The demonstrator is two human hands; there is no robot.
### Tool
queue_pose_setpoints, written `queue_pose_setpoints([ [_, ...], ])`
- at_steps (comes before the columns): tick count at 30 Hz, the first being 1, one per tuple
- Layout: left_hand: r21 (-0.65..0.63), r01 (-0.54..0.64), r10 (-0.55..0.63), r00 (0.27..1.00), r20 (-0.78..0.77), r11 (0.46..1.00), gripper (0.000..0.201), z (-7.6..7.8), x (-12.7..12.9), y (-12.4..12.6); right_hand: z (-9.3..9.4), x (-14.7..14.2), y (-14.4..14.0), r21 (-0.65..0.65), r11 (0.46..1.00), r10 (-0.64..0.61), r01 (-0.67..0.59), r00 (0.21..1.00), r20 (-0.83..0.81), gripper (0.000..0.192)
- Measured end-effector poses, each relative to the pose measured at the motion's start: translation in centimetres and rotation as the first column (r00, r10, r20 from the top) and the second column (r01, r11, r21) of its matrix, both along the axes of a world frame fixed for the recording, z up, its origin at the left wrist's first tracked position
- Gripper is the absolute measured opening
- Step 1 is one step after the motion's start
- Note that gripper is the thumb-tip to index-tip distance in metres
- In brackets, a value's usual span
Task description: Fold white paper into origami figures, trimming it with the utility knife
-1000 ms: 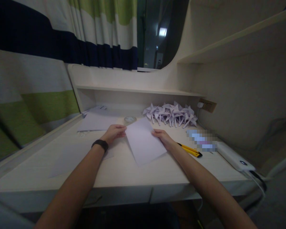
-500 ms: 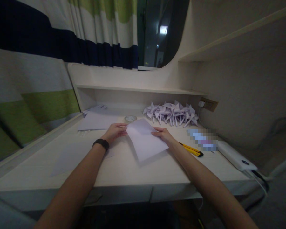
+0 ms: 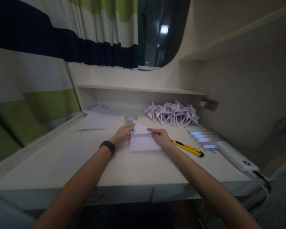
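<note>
Between my hands is a white sheet of paper (image 3: 145,143), its far part folded over toward me into a slanted flap. My left hand (image 3: 124,132), with a dark band on the wrist, pinches the paper's left far corner. My right hand (image 3: 161,136) grips its right side, with the index finger stretched along the flap. Just behind the paper lies a roll of clear tape (image 3: 131,119). A yellow utility knife (image 3: 188,148) rests right of my right hand.
A stack of white paper (image 3: 97,119) lies at the back left, and another loose sheet (image 3: 73,156) is nearer. Several paper pinwheels (image 3: 173,113) are piled at the back right. A white power strip (image 3: 237,157) with cables and a blurred-out item (image 3: 203,140) lie at right.
The sheet has been turned, and its far edge is now folded over toward me. My left hand has moved slightly right, and my right hand has shifted a little on the paper.
</note>
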State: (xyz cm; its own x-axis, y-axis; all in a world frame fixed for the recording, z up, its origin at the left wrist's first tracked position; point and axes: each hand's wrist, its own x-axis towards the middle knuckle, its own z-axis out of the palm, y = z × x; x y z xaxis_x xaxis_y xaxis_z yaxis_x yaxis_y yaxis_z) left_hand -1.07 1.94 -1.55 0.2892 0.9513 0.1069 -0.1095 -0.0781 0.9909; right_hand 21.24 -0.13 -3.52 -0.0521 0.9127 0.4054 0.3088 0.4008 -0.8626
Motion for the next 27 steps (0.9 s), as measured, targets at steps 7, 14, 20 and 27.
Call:
queue_pose_setpoints([
  [7, 0.092, -0.097, 0.105, 0.991, -0.078, 0.991, 0.033, -0.2, 0.4, -0.5, 1.1, -0.4, -1.0, -0.046, 0.964, 0.259, -0.262, 0.963, -0.072, 0.060],
  [14, 0.172, 0.060, -0.018, 0.972, -0.236, 0.983, 0.032, -0.2, 1.2, -0.8, 1.1, -0.4, -1.0, -0.337, 0.860, 0.206, -0.383, 0.865, -0.458, 0.055],
  [20, 0.127, 0.019, 0.007, 0.980, -0.197, 0.992, 0.047, -0.1, 2.5, -2.1, -0.2, -0.7, -0.2, -0.351, 0.876, 0.169, -0.330, 0.893, -0.417, 0.064],
  [27, 0.200, -0.129, 0.164, 0.972, -0.169, 0.971, 0.051, 0.0, 3.3, -2.6, 0.2, -1.4, -0.8, -0.267, 0.945, 0.059, -0.188, 0.902, -0.428, 0.066],
])
